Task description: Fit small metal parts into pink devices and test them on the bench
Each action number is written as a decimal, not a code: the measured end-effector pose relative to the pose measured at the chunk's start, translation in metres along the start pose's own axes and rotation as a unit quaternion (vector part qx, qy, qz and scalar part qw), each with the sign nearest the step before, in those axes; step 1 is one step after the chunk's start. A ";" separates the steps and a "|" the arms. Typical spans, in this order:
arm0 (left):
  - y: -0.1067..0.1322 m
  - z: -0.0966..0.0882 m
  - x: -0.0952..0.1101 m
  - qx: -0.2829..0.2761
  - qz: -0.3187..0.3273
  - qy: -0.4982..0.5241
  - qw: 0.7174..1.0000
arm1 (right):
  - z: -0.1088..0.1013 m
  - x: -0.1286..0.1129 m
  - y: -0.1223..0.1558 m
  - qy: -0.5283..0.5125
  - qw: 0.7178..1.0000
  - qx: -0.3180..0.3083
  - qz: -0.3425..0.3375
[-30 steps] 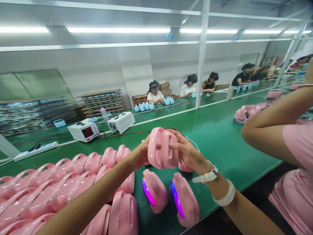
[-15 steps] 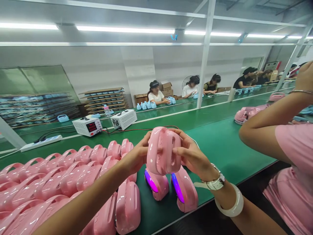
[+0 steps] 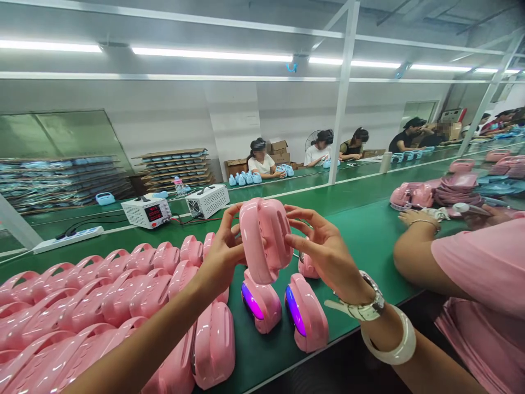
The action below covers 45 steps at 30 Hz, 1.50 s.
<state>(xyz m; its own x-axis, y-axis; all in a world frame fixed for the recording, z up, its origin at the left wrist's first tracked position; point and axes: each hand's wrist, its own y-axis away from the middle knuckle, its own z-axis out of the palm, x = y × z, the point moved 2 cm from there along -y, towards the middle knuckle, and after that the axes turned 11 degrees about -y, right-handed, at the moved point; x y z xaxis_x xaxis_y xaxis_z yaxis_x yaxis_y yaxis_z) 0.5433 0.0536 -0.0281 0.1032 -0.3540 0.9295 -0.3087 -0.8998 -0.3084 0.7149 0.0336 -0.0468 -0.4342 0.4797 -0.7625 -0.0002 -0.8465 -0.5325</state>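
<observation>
In front of me, above the green bench, I hold up a glossy pink casing with a carry handle [image 3: 268,241], which looks like a portable speaker. My left hand [image 3: 223,246] grips its left side, fingers partly hidden behind it. On the other side, the thumb and fingertips of my right hand [image 3: 324,246] close on the casing's edge. Below stand two similar pink speakers, a left one [image 3: 268,306] and a right one [image 3: 309,314], their front panels glowing purple-blue. Another pink unit [image 3: 307,265] is partly hidden behind my right hand.
Rows of pink speakers [image 3: 123,298] fill the bench's left side. Behind them stand a power supply with a red display [image 3: 147,212], a second white box [image 3: 208,200] and a power strip [image 3: 69,239]. At right a co-worker's arm [image 3: 414,257] rests near pink parts [image 3: 412,194].
The held speaker has risen slightly, moved left and turned, its handle now facing me more. My right fingers have spread somewhat. The co-worker's raised arm has come down to the bench.
</observation>
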 end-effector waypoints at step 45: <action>0.026 0.003 0.016 0.182 0.228 -0.136 0.947 | 0.010 -0.014 0.020 0.099 0.983 -0.024 -0.152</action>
<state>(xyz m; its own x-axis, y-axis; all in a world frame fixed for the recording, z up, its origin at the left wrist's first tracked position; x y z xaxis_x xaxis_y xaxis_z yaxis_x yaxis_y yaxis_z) 0.5398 0.0237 -0.0216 0.2933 -0.7344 0.6121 -0.0388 -0.6489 -0.7599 0.7121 0.0079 -0.0434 -0.2376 0.7479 -0.6198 -0.0585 -0.6480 -0.7594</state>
